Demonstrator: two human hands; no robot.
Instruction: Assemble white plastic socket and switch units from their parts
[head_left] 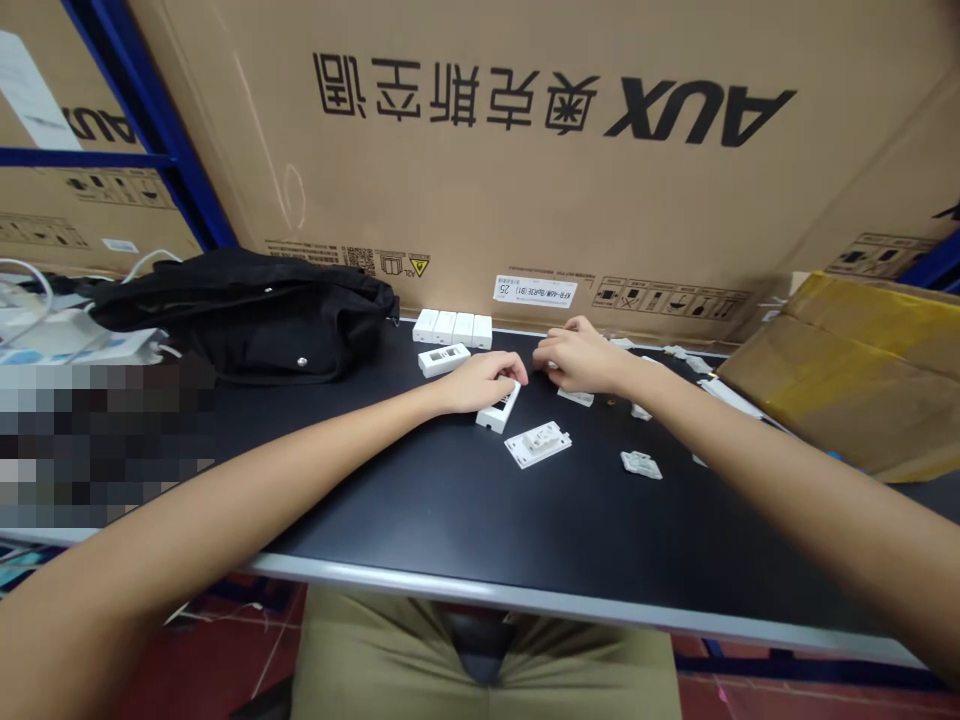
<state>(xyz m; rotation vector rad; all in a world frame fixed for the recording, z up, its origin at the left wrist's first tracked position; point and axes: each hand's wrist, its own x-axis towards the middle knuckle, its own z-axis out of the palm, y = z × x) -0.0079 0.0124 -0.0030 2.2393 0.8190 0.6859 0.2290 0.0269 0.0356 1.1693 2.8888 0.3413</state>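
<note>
My left hand (480,383) grips a small white plastic housing (495,414) with a dark opening in its top, thumb and fingers around its far end. My right hand (577,358) is at the back of the black table, its fingers curled down and pressed together; whatever they hold is hidden. A flat white cover plate (538,443) with a raised inner part lies in front of both hands. Beyond my left hand lies another white housing (444,359) with a slot. Under my right hand's edge sits a small clear-white piece (576,397).
Several white boxes (452,328) stand in a row at the back, beside a black bag (300,310). Small white pieces, one being a crumpled packet (641,465), are scattered to the right. A taped carton (847,370) is at the right; a large AUX carton (480,200) walls the back.
</note>
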